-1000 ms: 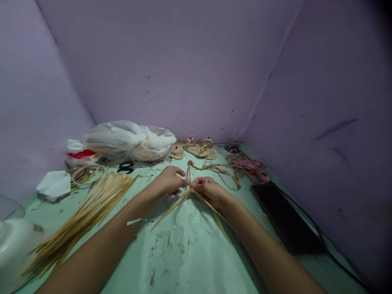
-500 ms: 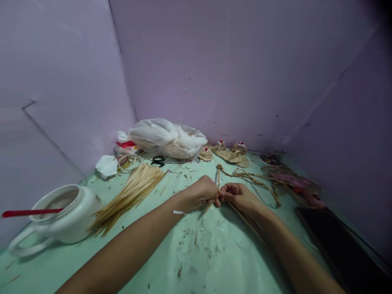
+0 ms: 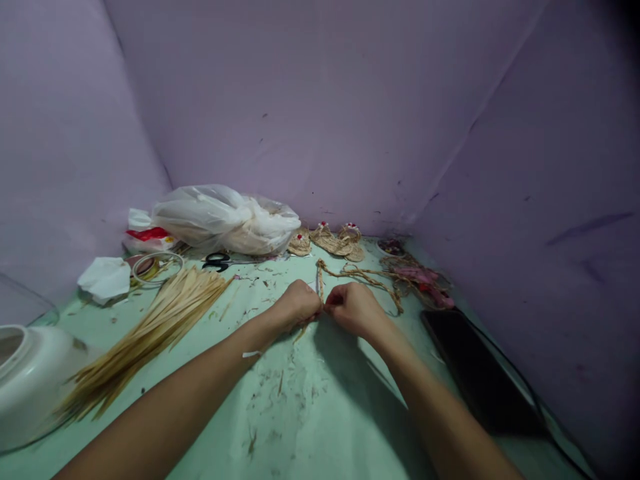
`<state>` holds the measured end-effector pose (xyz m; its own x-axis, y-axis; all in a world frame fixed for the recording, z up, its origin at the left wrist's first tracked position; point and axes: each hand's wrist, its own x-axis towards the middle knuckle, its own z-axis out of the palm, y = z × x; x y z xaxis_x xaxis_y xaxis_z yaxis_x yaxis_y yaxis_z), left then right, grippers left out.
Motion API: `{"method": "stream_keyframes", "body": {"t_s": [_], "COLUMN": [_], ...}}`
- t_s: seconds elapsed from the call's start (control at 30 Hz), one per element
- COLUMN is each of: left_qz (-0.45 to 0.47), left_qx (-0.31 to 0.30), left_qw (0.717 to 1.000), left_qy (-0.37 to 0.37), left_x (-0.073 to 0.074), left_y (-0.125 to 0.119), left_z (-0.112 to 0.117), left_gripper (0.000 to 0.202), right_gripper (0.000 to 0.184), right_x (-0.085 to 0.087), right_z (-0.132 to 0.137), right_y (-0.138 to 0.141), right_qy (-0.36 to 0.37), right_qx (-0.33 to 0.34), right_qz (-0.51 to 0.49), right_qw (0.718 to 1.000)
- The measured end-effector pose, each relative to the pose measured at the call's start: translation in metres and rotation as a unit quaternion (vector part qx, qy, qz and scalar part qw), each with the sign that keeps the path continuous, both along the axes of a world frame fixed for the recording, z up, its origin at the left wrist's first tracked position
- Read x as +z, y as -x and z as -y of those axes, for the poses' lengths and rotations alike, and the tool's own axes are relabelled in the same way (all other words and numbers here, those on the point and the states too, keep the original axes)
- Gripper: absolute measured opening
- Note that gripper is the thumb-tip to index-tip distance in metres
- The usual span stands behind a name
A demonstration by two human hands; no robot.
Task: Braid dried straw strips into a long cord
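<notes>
My left hand (image 3: 299,305) and my right hand (image 3: 353,307) meet knuckle to knuckle over the green table (image 3: 320,413), both closed on the near end of a plaited straw braid (image 3: 360,277). The braid runs away from my hands toward the back right. Loose straw ends (image 3: 301,331) stick out just under my left hand. A bundle of pale straw strips (image 3: 150,327) lies to the left of my left forearm.
A white plastic bag (image 3: 225,220), black scissors (image 3: 217,261), tape rolls (image 3: 150,267) and crumpled tissue (image 3: 105,277) sit at the back left. Small woven straw shoes (image 3: 333,240) stand by the wall. A white pot (image 3: 25,380) is at the left edge; a dark phone (image 3: 475,370) lies right.
My hands have closed tighter together on the braid, and the straw ends that fanned toward me are now mostly hidden. The view swung left, then back.
</notes>
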<state>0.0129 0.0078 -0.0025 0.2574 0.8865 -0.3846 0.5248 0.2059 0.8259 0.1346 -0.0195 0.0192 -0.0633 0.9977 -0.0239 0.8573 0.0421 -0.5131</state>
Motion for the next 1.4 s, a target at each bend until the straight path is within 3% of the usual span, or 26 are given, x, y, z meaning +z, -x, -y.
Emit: {"method": "stream_keyframes", "body": {"t_s": [0.17,0.27,0.43,0.53,0.67,0.8,0.87,1.13,1.3,1.4], "left_qz": [0.047,0.091,0.159,0.186,0.203,0.21,0.21,0.076,-0.012,-0.088], "left_qx": [0.039,0.017,-0.011,-0.021,-0.039,-0.04,-0.037,-0.057,-0.127,-0.133], "left_qw": [0.996,0.992,0.985,0.98,0.975,0.973,0.973,0.994,0.987,0.984], "left_qy": [0.061,0.089,0.062,0.062,0.083,0.082,0.083,0.055,0.1,0.078], "left_x": [0.007,0.01,0.011,0.009,0.005,0.005,0.007,0.01,0.025,0.034], "left_y": [0.002,0.007,0.01,0.011,0.014,0.016,0.016,0.015,0.02,0.023], "left_z": [0.004,0.006,0.005,0.002,-0.003,-0.002,-0.001,-0.001,-0.001,-0.001], "left_gripper": [0.016,0.015,0.014,0.01,0.008,0.015,0.016,0.005,0.009,0.013], "right_gripper": [0.016,0.018,0.017,0.011,0.012,0.017,0.018,0.017,0.016,0.015], "right_x": [0.011,0.01,0.018,0.024,0.02,0.003,-0.004,-0.016,-0.022,-0.023], "right_z": [0.013,0.019,0.024,0.017,-0.002,-0.009,-0.008,-0.012,-0.011,-0.009], "right_y": [0.015,0.022,0.022,0.006,-0.014,-0.006,0.0,-0.003,0.0,-0.001], "right_qy": [-0.008,-0.012,0.006,0.016,-0.026,0.153,0.198,0.144,0.117,0.119], "right_qx": [-0.01,0.021,0.079,0.096,-0.034,-0.038,-0.032,-0.039,-0.039,-0.049], "right_qz": [0.123,0.153,0.171,0.082,-0.101,-0.291,-0.322,-0.246,-0.237,-0.247], "right_qw": [0.992,0.988,0.982,0.992,0.994,0.944,0.925,0.958,0.964,0.96]}}
